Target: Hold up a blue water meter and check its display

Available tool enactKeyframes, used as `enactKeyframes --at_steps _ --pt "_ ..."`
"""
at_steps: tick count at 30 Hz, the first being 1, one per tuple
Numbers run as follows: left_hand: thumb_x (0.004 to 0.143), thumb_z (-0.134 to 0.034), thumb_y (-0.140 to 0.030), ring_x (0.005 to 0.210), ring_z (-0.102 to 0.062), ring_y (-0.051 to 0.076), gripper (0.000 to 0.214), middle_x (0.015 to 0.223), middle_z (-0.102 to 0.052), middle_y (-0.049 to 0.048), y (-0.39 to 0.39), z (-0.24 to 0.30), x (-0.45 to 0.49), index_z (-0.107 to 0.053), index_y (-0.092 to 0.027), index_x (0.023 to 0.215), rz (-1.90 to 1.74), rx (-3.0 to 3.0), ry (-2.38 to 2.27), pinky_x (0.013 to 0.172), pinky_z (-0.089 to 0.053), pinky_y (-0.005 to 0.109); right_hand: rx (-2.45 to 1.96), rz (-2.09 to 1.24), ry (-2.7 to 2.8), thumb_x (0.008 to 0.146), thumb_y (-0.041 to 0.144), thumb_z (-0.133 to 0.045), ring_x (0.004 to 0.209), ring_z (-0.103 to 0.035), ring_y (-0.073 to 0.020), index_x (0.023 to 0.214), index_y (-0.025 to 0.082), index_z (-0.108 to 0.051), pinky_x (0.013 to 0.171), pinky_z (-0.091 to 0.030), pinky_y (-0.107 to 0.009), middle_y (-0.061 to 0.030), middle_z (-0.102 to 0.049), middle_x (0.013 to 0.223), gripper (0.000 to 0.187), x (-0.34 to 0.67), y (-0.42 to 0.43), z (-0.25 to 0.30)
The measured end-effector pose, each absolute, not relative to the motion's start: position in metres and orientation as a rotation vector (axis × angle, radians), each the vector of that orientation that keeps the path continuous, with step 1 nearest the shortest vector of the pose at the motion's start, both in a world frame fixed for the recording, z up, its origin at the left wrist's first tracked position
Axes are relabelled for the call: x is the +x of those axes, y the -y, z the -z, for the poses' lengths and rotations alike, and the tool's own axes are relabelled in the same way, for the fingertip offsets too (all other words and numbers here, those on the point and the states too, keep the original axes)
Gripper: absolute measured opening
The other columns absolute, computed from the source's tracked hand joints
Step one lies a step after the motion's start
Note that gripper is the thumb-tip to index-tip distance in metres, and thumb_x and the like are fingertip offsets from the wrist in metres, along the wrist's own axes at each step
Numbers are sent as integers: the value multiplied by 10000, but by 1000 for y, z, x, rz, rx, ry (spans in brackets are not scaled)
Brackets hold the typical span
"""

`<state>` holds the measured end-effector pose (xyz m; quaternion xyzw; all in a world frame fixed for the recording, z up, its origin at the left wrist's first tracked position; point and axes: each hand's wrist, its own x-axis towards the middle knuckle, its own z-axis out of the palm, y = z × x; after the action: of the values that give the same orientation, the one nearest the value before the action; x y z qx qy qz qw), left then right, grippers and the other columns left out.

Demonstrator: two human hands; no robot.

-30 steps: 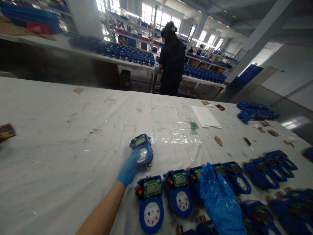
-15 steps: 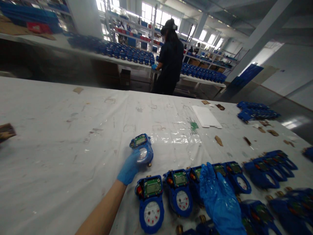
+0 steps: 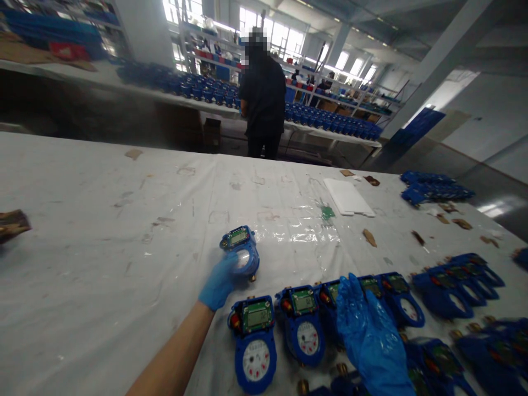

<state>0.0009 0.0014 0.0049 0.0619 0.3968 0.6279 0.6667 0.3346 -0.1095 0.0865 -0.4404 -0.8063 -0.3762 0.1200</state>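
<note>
Left hand [image 3: 220, 283], in a blue glove, wrapped around a blue water meter [image 3: 241, 250], holding it tipped up just off the white table cover [image 3: 103, 231], a bit farther out than the near row. Right hand [image 3: 369, 335], also gloved, spread flat and open, resting on a meter in the row [image 3: 346, 308], gripping nothing.

Progress-wise: looks like roughly midway, though hard to call. Near row already laid out face-up, dial and green display showing: one near the left forearm [image 3: 254, 344], the next to its right [image 3: 303, 324], then more running off right [image 3: 437, 289] toward the blurry edge. Held meter not yet in line with them, so that one probably next to sort. Whole left half of the table bare apart from stains and a brown scrap [image 3: 12, 224] at the far left edge.

Farther back on the table: a white flat pad [image 3: 348, 197], bits of cardboard [image 3: 369, 237], and a pile of blue parts [image 3: 433, 187] at far right. Beyond that, a person in dark clothes [image 3: 264, 99] standing at another bench loaded with more blue meters [image 3: 330, 118].
</note>
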Motion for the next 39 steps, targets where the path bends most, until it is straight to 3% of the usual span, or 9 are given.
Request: enactKeyframes --at_steps 5,12,14,18,23,28,34,37,39 --pt "762 -650 -127 863 -674 208 415 1007 -712 118 -5 -5 0 -641 -125 1177 -1393 163 -908 830 -563 343 -1228 1437 2377 787 -154 -438 1290 -393 -394 1451 -81 -170 1188 -196 -568 -297 -509 1281 719 334 110 -96" --pt "735 -694 -158 948 -671 264 346 1049 -709 152 -12 5 -8 -686 -95 1075 -1306 237 -928 835 -572 377 -1245 1414 2364 851 -70 -362 1306 -396 -354 1472 -32 -171 1189 -220 -525 -242 -512 1320 651 346 112 -85" --pt "732 -700 -158 959 -668 272 330 1057 -708 155 -13 3 -8 -694 -96 1056 -1287 228 -936 839 -573 381 -1276 1386 2377 833 -73 -394 1317 -383 -352 1434 -33 -293 1168 -266 -517 -240 -499 1339 611 349 111 -80" --pt "755 -671 -144 923 -676 280 324 1000 -717 156 -11 -18 -5 -683 -95 1074 -1244 190 -971 809 -583 405 -1374 906 2249 908 62 -328 1267 -483 -281 1201 94 -627 1046 -423 -468 -158 -550 1326 420 353 109 -78" --pt "771 -630 -83 919 -686 258 407 996 -717 147 -8 -46 1 -632 -84 1178 -1238 121 -977 845 -583 389 -1420 383 2102 937 158 -239 1209 -555 -218 1219 146 -604 926 -495 -502 -124 -587 1287 461 345 113 -83" --pt "779 -627 -84 876 -699 267 502 1047 -702 176 -8 -52 -1 -554 -70 1275 -1180 64 -951 820 -594 404 -1421 945 2210 943 54 -258 1328 -409 -284 1115 91 -677 1116 -353 -465 -153 -526 1346 454 345 114 -73" --pt "809 -572 -74 811 -707 249 474 954 -724 158 -10 -53 -3 -553 -65 1282 -1169 36 -951 809 -593 377 -1313 1349 2316 907 3 -315 1331 -398 -316 1142 89 -664 1097 -402 -468 -151 -548 1334 430 353 112 -76" --pt "817 -557 -68 775 -708 246 465 895 -731 147 -12 -49 -4 -552 -59 1282 -1178 40 -941 807 -593 377 -1286 1373 2316 888 -21 -314 1344 -362 -337 1244 41 -586 1142 -330 -508 -179 -543 1329 452 351 111 -83" --pt "821 -562 -76 745 -707 243 463 862 -732 144 -13 -46 -5 -548 -52 1283 -1158 60 -943 805 -594 382 -1235 1383 2322 871 -44 -327 1341 -348 -360 1371 -14 -428 1171 -263 -528 -220 -527 1325 511 348 111 -84"
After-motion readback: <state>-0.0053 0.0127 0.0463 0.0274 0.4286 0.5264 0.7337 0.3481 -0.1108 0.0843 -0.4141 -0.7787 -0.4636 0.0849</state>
